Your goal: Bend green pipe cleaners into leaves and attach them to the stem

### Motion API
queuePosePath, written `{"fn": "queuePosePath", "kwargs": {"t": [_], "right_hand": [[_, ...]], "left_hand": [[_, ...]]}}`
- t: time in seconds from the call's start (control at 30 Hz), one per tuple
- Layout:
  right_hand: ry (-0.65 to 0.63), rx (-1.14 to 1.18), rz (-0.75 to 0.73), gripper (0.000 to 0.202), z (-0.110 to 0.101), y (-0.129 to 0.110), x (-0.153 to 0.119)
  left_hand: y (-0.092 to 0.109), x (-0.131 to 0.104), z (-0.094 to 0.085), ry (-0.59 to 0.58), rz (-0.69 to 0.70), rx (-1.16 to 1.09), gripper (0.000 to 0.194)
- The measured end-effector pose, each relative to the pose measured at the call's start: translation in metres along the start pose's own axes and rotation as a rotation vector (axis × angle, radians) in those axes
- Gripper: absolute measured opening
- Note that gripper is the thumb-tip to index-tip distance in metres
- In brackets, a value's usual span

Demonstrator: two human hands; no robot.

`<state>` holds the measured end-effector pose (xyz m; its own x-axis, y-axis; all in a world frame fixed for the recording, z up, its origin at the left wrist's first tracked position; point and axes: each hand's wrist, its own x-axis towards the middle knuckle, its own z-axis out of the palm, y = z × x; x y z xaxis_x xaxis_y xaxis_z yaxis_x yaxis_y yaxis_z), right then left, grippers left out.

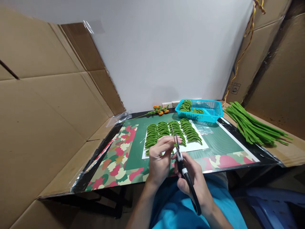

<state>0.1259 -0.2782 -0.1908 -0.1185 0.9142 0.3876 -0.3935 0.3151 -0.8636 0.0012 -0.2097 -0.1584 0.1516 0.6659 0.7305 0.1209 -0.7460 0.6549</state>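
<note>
My right hand (pixel 195 178) is wrapped round black-handled needle-nose pliers (pixel 188 181), whose long thin jaws point up and away from me. A short green pipe cleaner piece (pixel 175 145) shows at the jaws; my left hand (pixel 159 160) is closed with its fingertips pinching at it. Most of that piece is hidden by the fingers. Just beyond my hands lies a white sheet (pixel 199 147) with several columns of curved green pipe cleaner pieces (pixel 163 128) laid out on it. My hands cover the near part of the sheet.
A blue plastic basket (pixel 215 112) with more green pieces stands at the back right. Long green pipe cleaners (pixel 254 127) lie in a bundle on the right. Orange-and-green flowers (pixel 161 110) lie at the back. Cardboard walls (pixel 59 95) enclose the table mat (pixel 135 143).
</note>
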Motion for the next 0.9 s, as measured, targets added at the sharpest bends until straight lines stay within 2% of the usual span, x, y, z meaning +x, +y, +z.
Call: {"fn": "queuePosePath", "kwargs": {"t": [0.17,0.37,0.7,0.9], "right_hand": [[0.01,0.019,0.016,0.054,0.0,0.006,0.0],[0.05,0.023,0.059,0.057,0.002,0.017,0.0],[0.027,-0.012,0.079,0.042,0.003,0.003,0.002],[0.065,-0.067,0.06,0.026,0.002,0.014,0.002]], "left_hand": [[-0.003,-0.002,-0.002,0.037,0.06,0.118,0.025],[-0.003,0.001,-0.012,0.013,0.106,0.228,0.026],[-0.006,0.001,-0.009,0.039,0.124,0.258,0.021],[-0.01,0.003,-0.008,0.053,0.194,0.226,0.02]]}}
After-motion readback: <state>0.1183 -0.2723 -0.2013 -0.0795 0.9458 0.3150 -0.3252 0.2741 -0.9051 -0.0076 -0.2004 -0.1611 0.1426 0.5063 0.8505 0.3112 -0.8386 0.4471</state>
